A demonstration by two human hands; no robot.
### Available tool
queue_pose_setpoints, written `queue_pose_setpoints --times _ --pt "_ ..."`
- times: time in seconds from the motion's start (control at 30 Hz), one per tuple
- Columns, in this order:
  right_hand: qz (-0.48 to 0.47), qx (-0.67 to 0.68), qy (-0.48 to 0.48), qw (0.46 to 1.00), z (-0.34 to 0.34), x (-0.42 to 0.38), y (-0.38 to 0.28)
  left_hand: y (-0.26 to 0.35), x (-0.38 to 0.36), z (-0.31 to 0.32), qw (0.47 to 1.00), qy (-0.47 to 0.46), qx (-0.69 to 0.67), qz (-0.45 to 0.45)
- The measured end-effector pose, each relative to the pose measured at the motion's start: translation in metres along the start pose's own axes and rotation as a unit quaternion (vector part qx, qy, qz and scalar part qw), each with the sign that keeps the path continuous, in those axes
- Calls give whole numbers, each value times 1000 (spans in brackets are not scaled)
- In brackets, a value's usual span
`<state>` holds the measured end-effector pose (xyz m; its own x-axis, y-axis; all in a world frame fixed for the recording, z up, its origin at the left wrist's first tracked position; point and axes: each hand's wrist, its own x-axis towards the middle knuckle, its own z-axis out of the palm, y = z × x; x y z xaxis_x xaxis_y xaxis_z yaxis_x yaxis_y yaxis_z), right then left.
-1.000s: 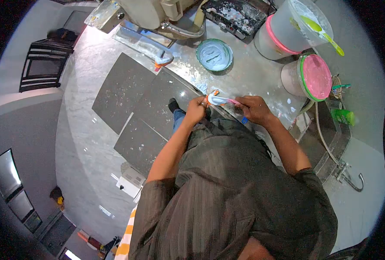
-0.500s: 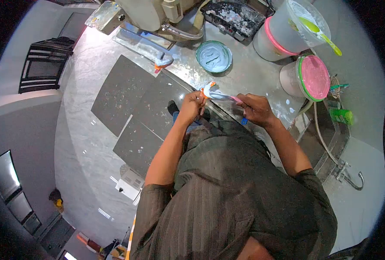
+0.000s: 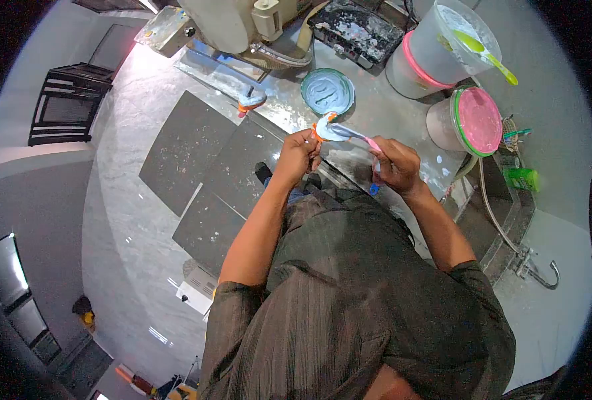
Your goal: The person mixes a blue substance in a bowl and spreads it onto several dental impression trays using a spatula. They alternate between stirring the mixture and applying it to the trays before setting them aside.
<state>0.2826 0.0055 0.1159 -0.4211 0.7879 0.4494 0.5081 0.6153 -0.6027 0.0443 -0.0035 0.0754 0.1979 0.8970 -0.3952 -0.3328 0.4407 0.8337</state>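
Note:
My left hand (image 3: 299, 157) is closed on a small orange piece (image 3: 325, 127) whose face is covered with pale blue paste. My right hand (image 3: 397, 163) grips the pink handle of a spatula (image 3: 356, 135), and its paste-coated blade touches the orange piece. Just beyond them a green-rimmed bowl (image 3: 327, 91) holds the same pale blue paste. To the left, at the counter's edge, sits another orange piece (image 3: 250, 101) with blue paste on it.
At the upper right are a clear bucket with a green spoon (image 3: 486, 56) and a tub with a pink lid (image 3: 480, 120). A black tray (image 3: 359, 33) and a beige machine (image 3: 226, 23) stand at the back. A sink with a tap (image 3: 539, 270) lies right.
The spatula's handle has risen a little with my right hand, and more of its blade shows against the orange piece. The view has shifted slightly.

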Motion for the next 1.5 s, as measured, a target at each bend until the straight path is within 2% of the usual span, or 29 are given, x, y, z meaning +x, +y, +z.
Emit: queue_pose_setpoints --times 0.2,0.3,0.37,0.57,0.87,1.07,1.3,1.4,1.5 --pt "4 -9 25 1000 -2 3 -2 -3 7 -1 1000 -5 0 -2" --pt "36 -33 26 998 -4 3 -4 0 9 0 1000 4 -23 6" --pt "65 15 74 995 -5 9 -12 3 9 -1 1000 5 -27 13" --pt "84 43 118 989 -6 18 -18 15 8 7 998 3 -41 55" --pt "40 -8 117 992 -3 27 -26 35 11 14 992 -15 -97 76" --pt "22 -48 137 989 0 30 -28 39 13 13 994 -11 -77 71" --pt "37 -60 168 983 11 37 -29 42 16 19 992 -25 -104 61" --pt "29 -109 187 976 22 39 -24 48 17 32 988 32 -142 58" --pt "38 -125 208 969 38 44 -24 55 19 47 982 46 -162 82"
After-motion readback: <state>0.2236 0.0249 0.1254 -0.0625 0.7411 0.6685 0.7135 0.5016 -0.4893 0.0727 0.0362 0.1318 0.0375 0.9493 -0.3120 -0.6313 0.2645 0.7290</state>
